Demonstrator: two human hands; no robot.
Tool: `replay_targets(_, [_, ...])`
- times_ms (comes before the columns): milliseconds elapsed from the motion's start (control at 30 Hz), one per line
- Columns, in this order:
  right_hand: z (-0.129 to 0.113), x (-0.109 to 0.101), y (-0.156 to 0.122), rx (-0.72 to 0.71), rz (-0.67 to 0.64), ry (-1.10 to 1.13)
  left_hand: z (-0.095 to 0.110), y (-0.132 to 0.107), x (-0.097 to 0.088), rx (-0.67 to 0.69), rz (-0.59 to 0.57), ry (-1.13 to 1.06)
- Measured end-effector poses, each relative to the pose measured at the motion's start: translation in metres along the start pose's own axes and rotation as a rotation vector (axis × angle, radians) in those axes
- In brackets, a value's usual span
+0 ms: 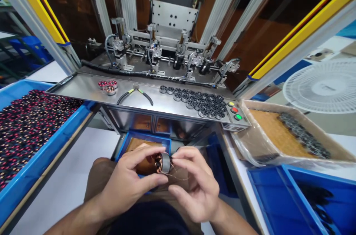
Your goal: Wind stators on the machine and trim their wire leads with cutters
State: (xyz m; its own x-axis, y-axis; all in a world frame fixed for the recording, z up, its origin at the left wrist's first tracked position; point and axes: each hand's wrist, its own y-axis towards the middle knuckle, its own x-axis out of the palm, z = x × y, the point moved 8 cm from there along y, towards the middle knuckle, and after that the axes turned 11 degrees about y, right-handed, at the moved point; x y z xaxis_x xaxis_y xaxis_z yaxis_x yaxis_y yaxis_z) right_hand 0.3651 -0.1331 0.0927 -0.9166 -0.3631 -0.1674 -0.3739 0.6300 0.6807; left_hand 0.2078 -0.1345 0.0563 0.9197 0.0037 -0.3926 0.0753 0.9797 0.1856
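Observation:
My left hand (130,181) is closed round a small wound motor stator (162,162), a grey ring with copper coils, held in front of my lap. My right hand (194,183) pinches thin copper wire ends (178,171) that trail from the stator's right side. Both hands hover above a small blue bin (147,138) under the steel shelf.
A steel shelf (89,90) carries three wound stators (108,86), wire cutters (135,94), several bare stator cores (203,102) and coloured push buttons (234,110). A blue tray of wound stators (25,123) lies left; a lined cardboard box with cores (303,135) and blue bins (278,194) lie right. Winding machine (167,53) behind.

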Motion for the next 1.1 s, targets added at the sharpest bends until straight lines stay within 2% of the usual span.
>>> replay_targets(133, [0.003,-0.002,0.002,0.063,0.048,0.135,-0.001,-0.003,-0.001,0.003,0.0,-0.014])
replay_targets(267, [0.013,0.0,0.001,0.191,0.122,0.184,-0.01,-0.005,0.012,-0.118,-0.1,-0.284])
replay_targets(333, [0.017,-0.001,-0.002,0.229,0.129,0.209,-0.008,-0.004,0.015,-0.1,-0.119,-0.362])
replay_targets(400, [0.021,-0.006,-0.006,0.265,0.118,0.226,-0.003,-0.003,0.009,-0.009,-0.066,-0.283])
replay_targets(533, [0.026,-0.027,-0.005,0.373,0.121,0.207,0.023,-0.005,-0.008,0.303,0.11,0.191])
replay_targets(633, [0.012,-0.019,0.012,0.376,-0.069,0.112,0.042,-0.01,-0.007,0.51,0.137,0.458])
replay_targets(733, [-0.004,0.0,0.03,0.32,-0.269,-0.048,0.048,-0.015,-0.005,0.59,0.127,0.549])
replay_targets(833, [-0.018,0.011,0.043,0.108,-0.396,-0.267,0.041,-0.015,-0.006,0.514,0.044,0.507])
replay_targets(900, [-0.025,0.019,0.041,-0.096,-0.545,-0.386,0.035,-0.016,-0.008,0.43,-0.051,0.44])
replay_targets(967, [-0.027,0.022,0.034,-0.231,-0.686,-0.433,0.031,-0.018,-0.009,0.383,-0.134,0.37])
replay_targets(1033, [-0.024,0.018,0.031,-0.234,-0.729,-0.45,0.029,-0.02,-0.012,0.362,-0.164,0.321])
replay_targets(1100, [-0.022,0.01,0.034,-0.154,-0.654,-0.469,0.026,-0.02,-0.017,0.339,-0.128,0.307])
